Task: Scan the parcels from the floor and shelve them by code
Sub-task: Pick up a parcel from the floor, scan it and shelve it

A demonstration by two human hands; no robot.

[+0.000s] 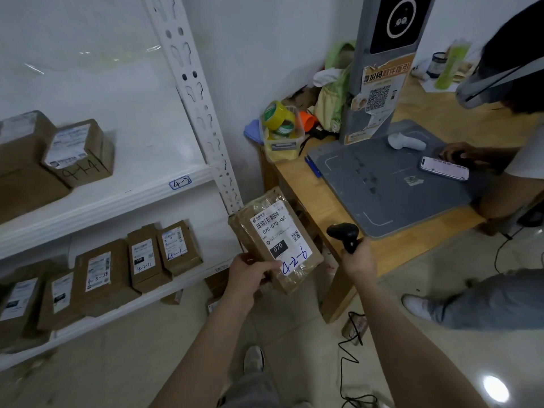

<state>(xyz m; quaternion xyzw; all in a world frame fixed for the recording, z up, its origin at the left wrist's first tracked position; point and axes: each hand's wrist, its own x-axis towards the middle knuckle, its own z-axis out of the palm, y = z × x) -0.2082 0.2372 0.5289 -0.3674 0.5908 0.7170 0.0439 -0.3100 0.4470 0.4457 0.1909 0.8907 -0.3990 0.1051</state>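
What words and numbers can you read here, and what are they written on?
"070-070-A80": printed on the parcel in the left hand.
"070": black box on it.
"4-2-6": blue pen, same parcel.
"4-2": tag on the shelf edge.
The shelved parcels and kiosk poster: too blurred.

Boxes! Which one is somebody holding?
The box marked 4-2-6, held by the left hand beside the scanner; the rest lie on the shelves or floor.
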